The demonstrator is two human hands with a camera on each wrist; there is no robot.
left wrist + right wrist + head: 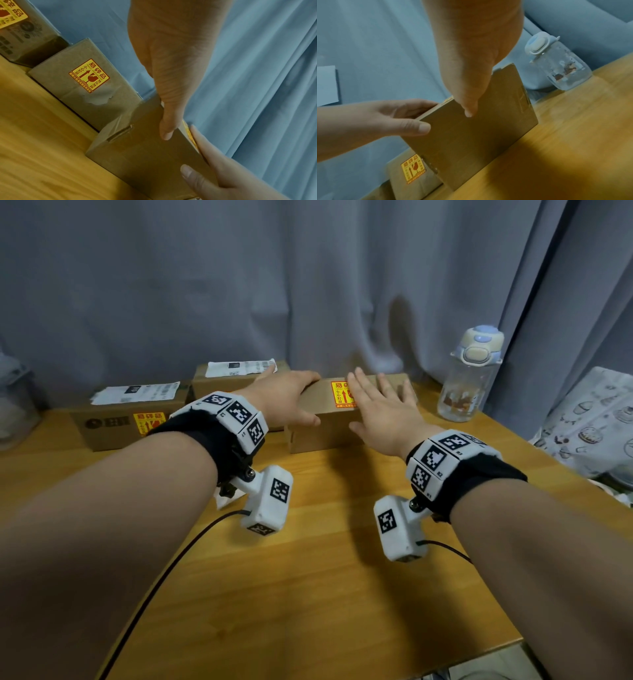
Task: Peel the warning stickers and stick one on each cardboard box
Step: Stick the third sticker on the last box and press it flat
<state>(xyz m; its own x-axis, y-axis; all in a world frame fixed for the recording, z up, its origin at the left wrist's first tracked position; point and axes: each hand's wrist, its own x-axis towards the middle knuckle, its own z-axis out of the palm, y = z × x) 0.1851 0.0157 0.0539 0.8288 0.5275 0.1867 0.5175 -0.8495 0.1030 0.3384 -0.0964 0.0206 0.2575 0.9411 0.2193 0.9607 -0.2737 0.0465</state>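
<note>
Head view: both your hands are on the nearest cardboard box [346, 419], standing on the wooden table [308, 577]. Your left hand [284, 400] grasps its left end, fingers curled over the top edge and thumb on the front face. Your right hand [380, 409] lies flat on top, fingers straight and spread, covering part of the yellow-and-red warning sticker [340, 395] on that top face. From the left wrist, your left thumb [169, 121] presses the box's front face by the top edge, and your right thumb rests on the same face. A second box [130, 422] sits well to the left, sticker [148, 423] on its front; a third box [89, 89] behind it shows its own sticker [89, 75]. A clear water bottle [471, 378] stands upright, right of the boxes, near the grey curtain [308, 285].
</note>
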